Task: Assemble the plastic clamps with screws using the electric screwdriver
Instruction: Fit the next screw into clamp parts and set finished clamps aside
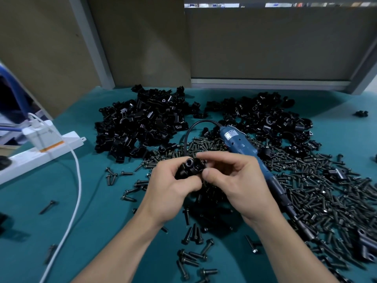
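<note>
Left of the electric screwdriver (238, 141), the left hand (173, 190) curled round a plastic clamp (190, 166). It looked light, stiff and probably slippery, best pinched by its flat sides. The right hand (238, 180), just in front of the screwdriver, pinched the clamp's right side between thumb and forefinger.

Bench (106, 211) teal. Clamp pieces (140, 123) glossy black, in heaps. Screws (318, 193) dark grey-black. Electric screwdriver (236, 139) blue body, white label, black cord and black nose. Power strip (40, 152) white with orange band; cable (75, 197) white. Wall panels (142, 41) drab tan.
</note>
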`<control>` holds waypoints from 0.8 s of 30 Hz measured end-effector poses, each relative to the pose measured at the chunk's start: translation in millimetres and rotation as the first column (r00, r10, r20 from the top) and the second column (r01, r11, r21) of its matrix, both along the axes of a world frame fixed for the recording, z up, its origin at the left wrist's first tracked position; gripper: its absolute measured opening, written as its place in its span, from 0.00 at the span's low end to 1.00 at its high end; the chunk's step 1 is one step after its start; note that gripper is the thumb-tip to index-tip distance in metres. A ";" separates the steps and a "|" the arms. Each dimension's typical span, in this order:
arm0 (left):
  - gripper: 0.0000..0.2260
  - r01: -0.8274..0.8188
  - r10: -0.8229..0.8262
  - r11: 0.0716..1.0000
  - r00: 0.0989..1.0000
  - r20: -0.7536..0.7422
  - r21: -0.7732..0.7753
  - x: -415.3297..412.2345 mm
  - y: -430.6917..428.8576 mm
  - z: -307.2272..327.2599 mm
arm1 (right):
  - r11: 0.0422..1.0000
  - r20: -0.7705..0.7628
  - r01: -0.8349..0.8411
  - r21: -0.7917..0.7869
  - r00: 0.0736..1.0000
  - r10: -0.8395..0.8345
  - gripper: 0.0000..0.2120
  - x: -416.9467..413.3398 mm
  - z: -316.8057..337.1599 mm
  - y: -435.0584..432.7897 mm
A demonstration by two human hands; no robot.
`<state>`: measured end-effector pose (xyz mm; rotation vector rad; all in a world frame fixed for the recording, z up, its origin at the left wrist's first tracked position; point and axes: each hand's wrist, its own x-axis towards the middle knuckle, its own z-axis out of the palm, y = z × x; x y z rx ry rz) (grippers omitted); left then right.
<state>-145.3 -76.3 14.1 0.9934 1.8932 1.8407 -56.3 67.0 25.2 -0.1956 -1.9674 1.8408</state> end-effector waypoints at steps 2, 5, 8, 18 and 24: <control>0.09 -0.030 0.029 0.999 0.999 -0.025 -0.014 1.9 -0.6 3.0 | 0.998 0.009 -0.037 -0.050 0.999 0.038 0.15 -1.7 -2.9 -0.6; 0.07 -0.091 0.086 0.994 0.993 -0.085 -0.067 4.8 -0.2 4.4 | 0.992 -0.003 -0.050 -0.112 0.999 0.050 0.13 -3.2 -4.4 -2.5; 0.09 -0.122 0.110 0.983 0.989 -0.096 -0.136 6.3 -0.6 6.5 | 0.980 -0.031 -0.068 -0.187 0.998 0.063 0.11 -3.0 -5.9 -4.4; 0.23 -0.041 0.043 0.982 0.999 0.008 -0.183 0.3 -0.3 4.4 | 0.979 -0.087 -0.056 -0.196 0.995 0.039 0.13 -1.1 -4.0 -4.5; 0.18 -0.024 0.031 0.995 0.997 0.072 -0.094 -2.1 0.6 -1.1 | 0.977 -0.088 -0.042 -0.211 0.996 0.024 0.13 -2.2 -2.1 -10.2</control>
